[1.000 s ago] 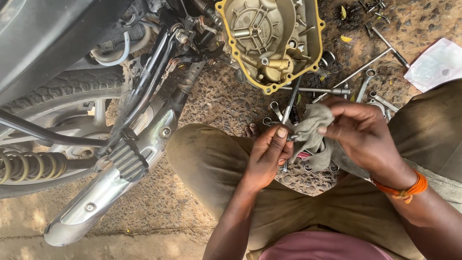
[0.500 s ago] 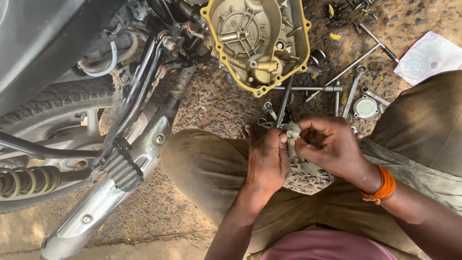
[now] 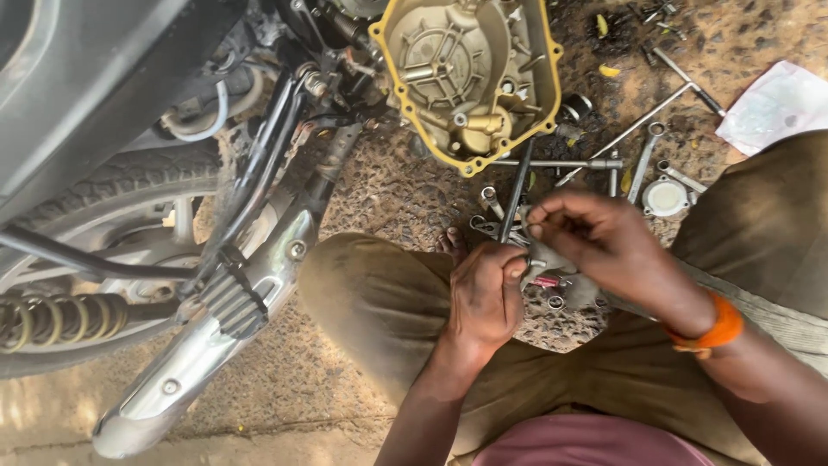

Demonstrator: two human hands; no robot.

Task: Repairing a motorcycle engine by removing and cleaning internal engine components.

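Note:
My left hand [image 3: 485, 293] is closed around a small metal part, hidden in its fingers, just above my left knee. My right hand [image 3: 595, 237], with an orange band [image 3: 716, 324] at the wrist, pinches the top of a grey rag [image 3: 561, 267] that hangs between both hands. A gold engine cover [image 3: 470, 73] with a yellow gasket edge lies open side up on the gravel ahead of my hands. Long steel wrenches [image 3: 552, 162] and sockets [image 3: 492, 200] lie between the cover and my hands.
A motorcycle stands on the left with its rear tyre [image 3: 103, 194], chrome exhaust [image 3: 203, 341], footpeg [image 3: 228, 298] and coil spring [image 3: 52, 319]. A white paper [image 3: 776, 103] and a round white cap [image 3: 666, 197] lie at the right on the gravel [image 3: 397, 185].
The rag was bunched large in my right hand; now it is gathered small between both hands. Both hands shifted slightly right and lower, and the view drifted so the engine cover sits further right.

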